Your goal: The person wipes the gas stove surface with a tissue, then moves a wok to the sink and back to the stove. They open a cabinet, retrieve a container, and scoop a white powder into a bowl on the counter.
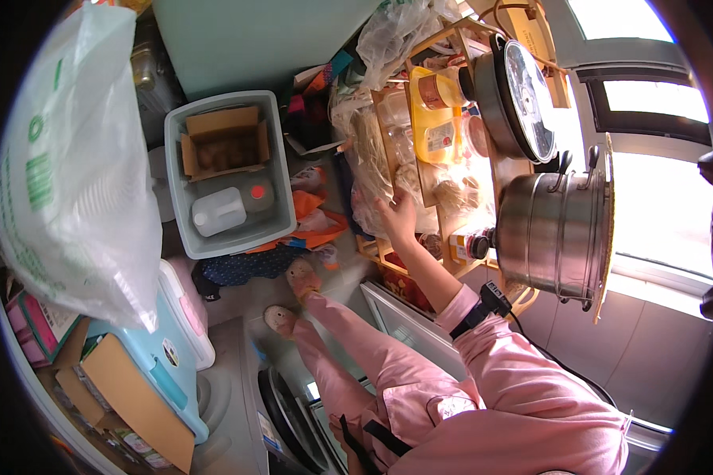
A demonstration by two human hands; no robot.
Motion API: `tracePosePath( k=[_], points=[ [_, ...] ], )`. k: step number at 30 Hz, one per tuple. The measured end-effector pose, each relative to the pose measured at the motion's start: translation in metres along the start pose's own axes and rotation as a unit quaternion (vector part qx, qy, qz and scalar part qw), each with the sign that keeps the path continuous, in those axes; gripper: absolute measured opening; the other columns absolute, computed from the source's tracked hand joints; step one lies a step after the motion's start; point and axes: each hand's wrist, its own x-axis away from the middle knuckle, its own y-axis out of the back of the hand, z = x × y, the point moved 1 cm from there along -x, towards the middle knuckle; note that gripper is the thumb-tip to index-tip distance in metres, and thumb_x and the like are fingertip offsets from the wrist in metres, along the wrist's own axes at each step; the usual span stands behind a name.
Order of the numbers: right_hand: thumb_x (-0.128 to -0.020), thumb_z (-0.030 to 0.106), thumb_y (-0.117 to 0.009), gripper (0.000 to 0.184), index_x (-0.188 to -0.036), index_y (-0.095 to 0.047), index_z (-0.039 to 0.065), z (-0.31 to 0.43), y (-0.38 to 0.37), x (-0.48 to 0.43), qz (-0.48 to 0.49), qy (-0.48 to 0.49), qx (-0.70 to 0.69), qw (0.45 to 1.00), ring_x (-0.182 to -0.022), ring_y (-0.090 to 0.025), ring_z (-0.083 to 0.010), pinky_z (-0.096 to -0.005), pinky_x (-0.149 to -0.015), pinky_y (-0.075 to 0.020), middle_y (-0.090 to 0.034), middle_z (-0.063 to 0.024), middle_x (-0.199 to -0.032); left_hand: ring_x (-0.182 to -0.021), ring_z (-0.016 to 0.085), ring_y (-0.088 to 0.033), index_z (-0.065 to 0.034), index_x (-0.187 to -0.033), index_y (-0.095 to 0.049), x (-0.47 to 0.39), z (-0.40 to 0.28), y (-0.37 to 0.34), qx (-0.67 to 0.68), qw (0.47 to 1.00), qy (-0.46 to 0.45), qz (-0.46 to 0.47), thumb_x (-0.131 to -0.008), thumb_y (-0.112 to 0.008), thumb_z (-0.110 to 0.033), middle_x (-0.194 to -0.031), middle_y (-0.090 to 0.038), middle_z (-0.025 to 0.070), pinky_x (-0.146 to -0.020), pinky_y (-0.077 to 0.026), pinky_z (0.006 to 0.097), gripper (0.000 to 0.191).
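My right hand [399,218] reaches into a wooden shelf rack [385,139], its fingers bent at the edge of a board. Clear plastic bags [365,139] with pale contents lie against the fingertips. Whether the fingers grip a bag or only touch it cannot be told. On the tier beside the hand are a yellow plastic tray [420,133], a jar with a brown label [432,92] and another clear bag [456,193]. A dark-capped container [464,244] is near my wrist. My left hand [346,442] is low by my thigh, partly hidden near black straps.
A steel steamer pot [546,231] and a glass-lidded pan [529,101] top the rack by the window. A grey bin [232,237] holds an open cardboard box [223,122] and a white jug [220,211]. A large white plastic bag [83,166] and a blue storage box [148,350] stand left.
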Motion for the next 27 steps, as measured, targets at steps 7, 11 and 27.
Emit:
tracePosePath(
  k=[7,11,27],
  points=[
    [-0.076,0.024,-0.077,0.081,-0.134,-0.033,-0.012,0.002,0.024,-0.036,-0.236,0.092,-0.112,0.961,-0.13,-0.036,-0.0378,-0.0419,-0.108,-0.0339,-0.04,-0.0288,-0.131,-0.101,0.043,-0.056,-0.0028,-0.121,-0.05,-0.013,-0.02,0.007,-0.049,0.998,-0.028,0.013,-0.091,-0.05,-0.038,-0.108,-0.056,0.0227,-0.084,-0.045,0.0491,0.046],
    [-0.067,0.043,-0.083,0.111,-0.138,-0.022,-0.016,0.005,0.053,-0.081,-0.285,-0.053,0.072,0.954,-0.134,-0.026,-0.0422,-0.045,-0.113,-0.0235,-0.029,-0.0337,-0.141,-0.102,0.042,-0.055,-0.0027,-0.121,-0.05,-0.023,-0.032,0.009,-0.07,0.996,-0.042,0.023,-0.091,-0.05,-0.035,-0.109,-0.057,0.0225,-0.085,-0.045,0.0484,0.044],
    [-0.054,0.058,-0.084,0.124,-0.136,-0.029,-0.016,-0.007,0.078,-0.139,-0.332,-0.1,0.066,0.936,-0.136,-0.029,-0.0351,-0.0419,-0.113,-0.0269,-0.033,-0.0245,-0.144,-0.106,0.041,-0.055,-0.0024,-0.121,-0.053,-0.022,-0.033,0.011,-0.107,0.989,-0.091,0.041,-0.088,-0.053,-0.022,-0.113,-0.057,0.0216,-0.09,-0.045,0.0459,0.038]
  ],
)
